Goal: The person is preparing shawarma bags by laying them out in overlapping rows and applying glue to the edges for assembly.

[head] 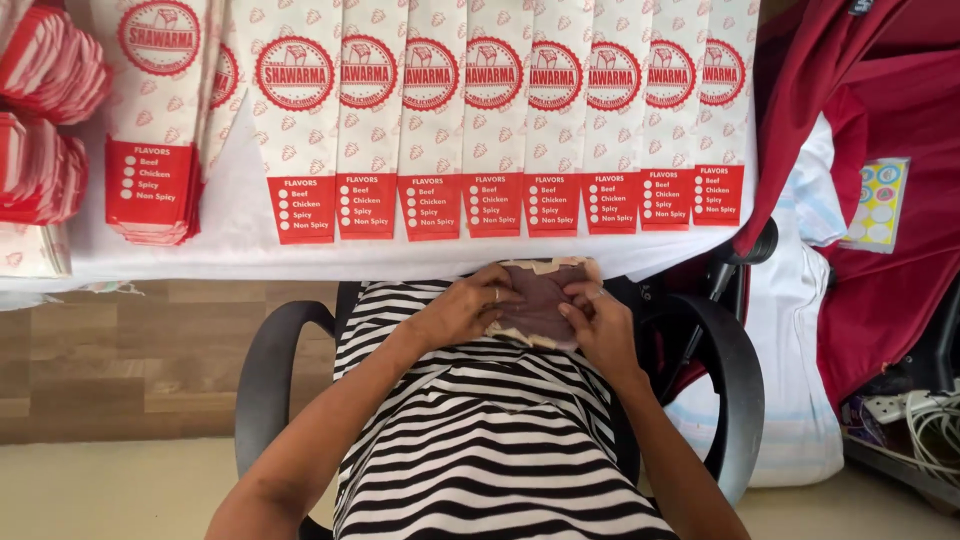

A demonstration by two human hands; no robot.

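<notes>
Far left: stacked red-and-white bags (150, 120). Across the white table (240, 250): a row of matching bags (495, 120), red round seals above, red panels below. Near the table edge, over the lap: left hand (465, 308) and right hand (598, 325), both clamped on a brown sheet (540, 298). Far right: sticker sheet (877, 203) on red cloth (900, 290).

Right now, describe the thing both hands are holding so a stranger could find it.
Below the white table edge, over the striped lap, left hand and right hand grip a brown sheet. Unlike the red-and-white paper bags lined above, it is plain and dark.
</notes>
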